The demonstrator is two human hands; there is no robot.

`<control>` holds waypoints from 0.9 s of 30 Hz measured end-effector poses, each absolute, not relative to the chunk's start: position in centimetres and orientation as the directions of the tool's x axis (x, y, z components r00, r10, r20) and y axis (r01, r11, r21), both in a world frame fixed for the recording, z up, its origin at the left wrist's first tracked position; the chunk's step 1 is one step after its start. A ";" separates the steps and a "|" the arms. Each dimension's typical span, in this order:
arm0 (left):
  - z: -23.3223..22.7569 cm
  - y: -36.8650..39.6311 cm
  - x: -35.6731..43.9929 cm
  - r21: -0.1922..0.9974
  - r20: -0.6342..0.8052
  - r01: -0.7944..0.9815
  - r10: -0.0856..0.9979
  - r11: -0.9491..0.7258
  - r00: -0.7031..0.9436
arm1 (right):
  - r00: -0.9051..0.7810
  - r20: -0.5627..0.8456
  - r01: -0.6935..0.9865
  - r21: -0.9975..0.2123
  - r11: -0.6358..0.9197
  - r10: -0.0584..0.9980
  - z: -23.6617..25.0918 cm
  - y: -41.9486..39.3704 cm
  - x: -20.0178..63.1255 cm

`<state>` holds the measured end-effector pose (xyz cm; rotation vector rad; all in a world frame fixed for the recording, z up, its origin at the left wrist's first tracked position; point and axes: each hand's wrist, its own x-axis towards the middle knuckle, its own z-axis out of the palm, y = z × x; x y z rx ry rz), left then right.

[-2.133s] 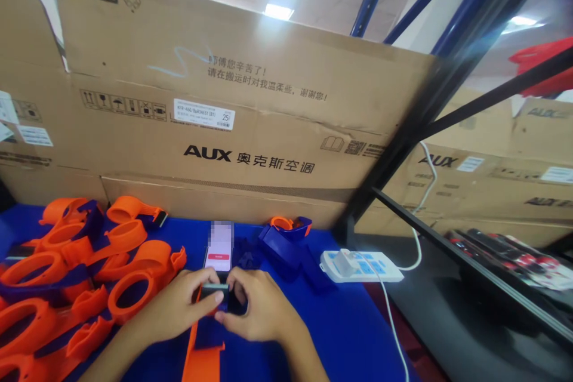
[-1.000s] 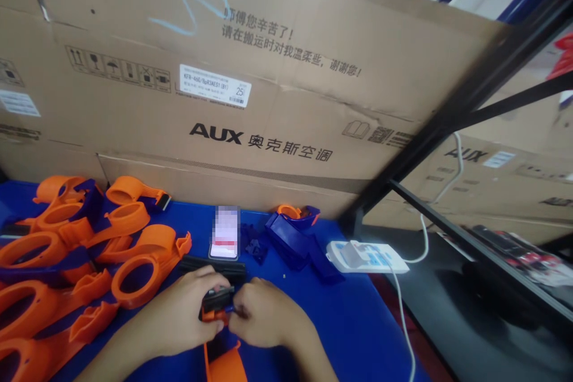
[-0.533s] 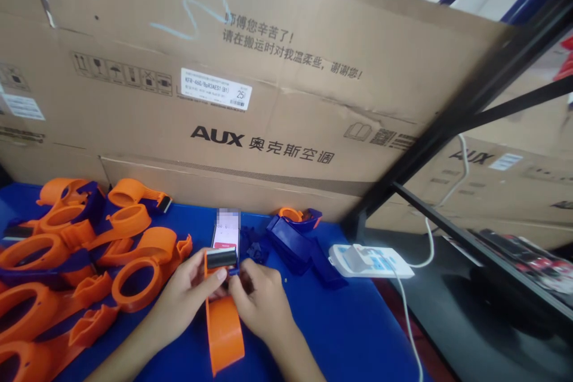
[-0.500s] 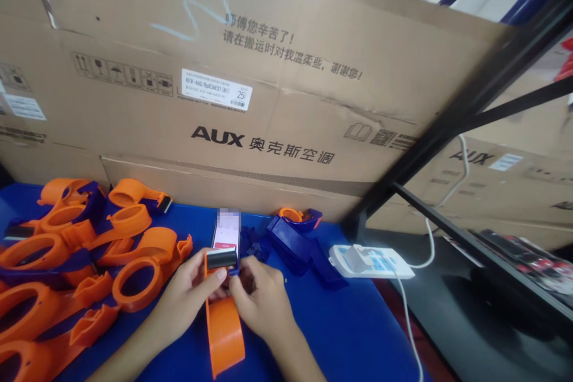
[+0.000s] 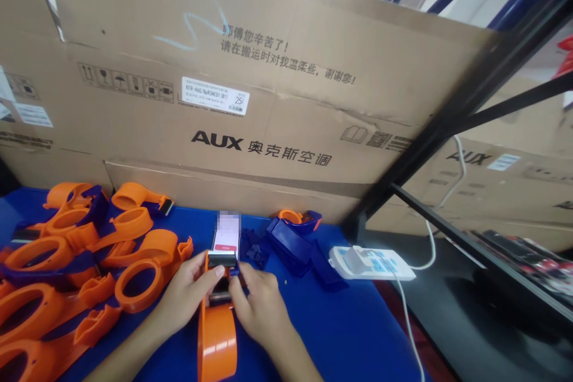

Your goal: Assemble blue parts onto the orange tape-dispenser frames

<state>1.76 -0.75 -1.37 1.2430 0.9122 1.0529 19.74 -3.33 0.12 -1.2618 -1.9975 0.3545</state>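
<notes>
Orange tape dispenser now tipped upright; left hand and right hand both pinch its black end, small blue piece seemingly being pressed in.

Bright, even overhead light; no hard shadows on the blue table; soft sheen on the cardboard box, upper middle; wide-angle bend at the edges, black shelf frame leans and smears; right side soft and darker; phone screen pixelated; centre fairly sharp.
</notes>
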 end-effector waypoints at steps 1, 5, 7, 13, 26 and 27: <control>-1.5 -0.7 1.8 0.993 0.016 -0.119 0.959 0.019 0.284 | -0.250 0.437 0.669 -0.567 0.480 0.864 0.1 -3.4 19.7; -2.1 -0.3 1.7 0.994 0.011 -0.107 0.954 0.022 0.299 | -0.263 0.441 0.665 -0.562 0.492 0.858 0.1 -3.5 19.7; -2.4 -0.1 1.6 0.994 0.013 -0.107 0.952 0.021 0.305 | -0.262 0.444 0.665 -0.560 0.494 0.857 0.1 -3.5 19.6; -2.7 -0.3 1.9 0.983 0.019 -0.179 0.943 0.044 0.333 | -0.204 0.473 0.639 -0.599 0.483 0.857 0.0 -3.3 19.7; -2.0 -0.2 1.8 0.629 -0.385 -0.587 0.860 0.510 0.334 | -0.319 0.592 0.686 -0.394 0.612 0.740 -0.4 -2.2 20.5; -2.0 0.0 1.7 0.604 -0.402 -0.584 0.840 0.542 0.365 | -0.327 0.594 0.692 -0.378 0.614 0.735 -0.5 -2.2 20.5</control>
